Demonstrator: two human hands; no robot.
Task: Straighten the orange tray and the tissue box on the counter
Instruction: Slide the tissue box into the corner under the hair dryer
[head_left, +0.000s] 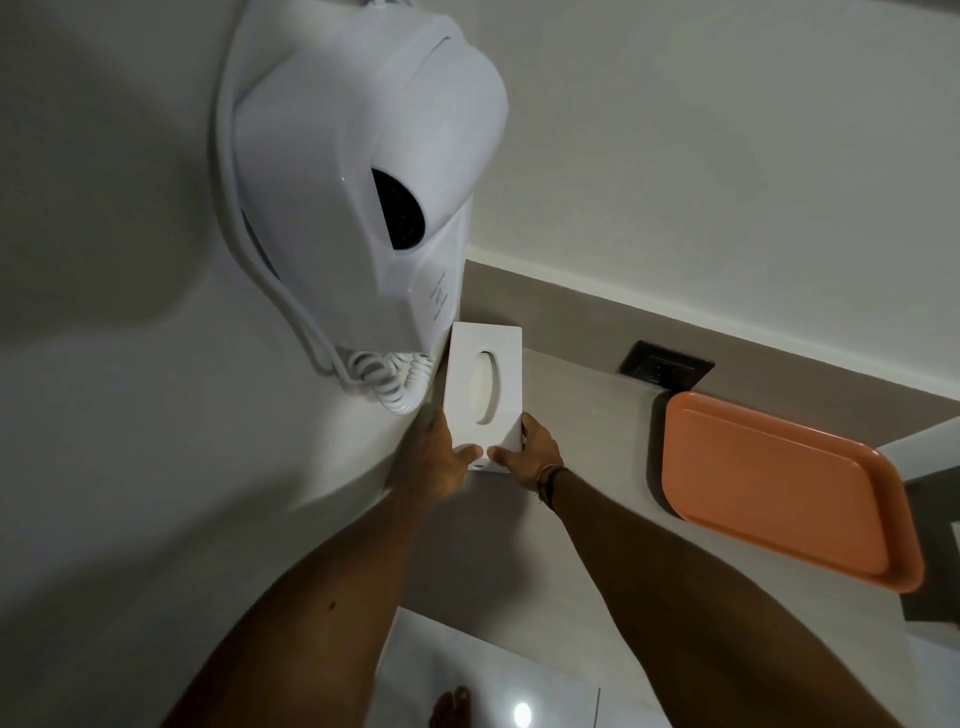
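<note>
A white tissue box (485, 358) with an oval slot on top lies on the grey counter (587, 431), pushed against the left wall under the hair dryer. My left hand (434, 460) grips its near left corner. My right hand (530, 452) grips its near right corner, both thumbs resting on top. An orange tray (779, 488) lies flat on the counter to the right, apart from the box, its long side running away from me and its near corner over the counter's edge.
A white wall-mounted hair dryer (363, 171) with a coiled cord (395, 382) hangs just above the box. A black socket plate (667, 366) sits on the back wall behind the tray. White floor tiles and a bare foot (452, 704) show below.
</note>
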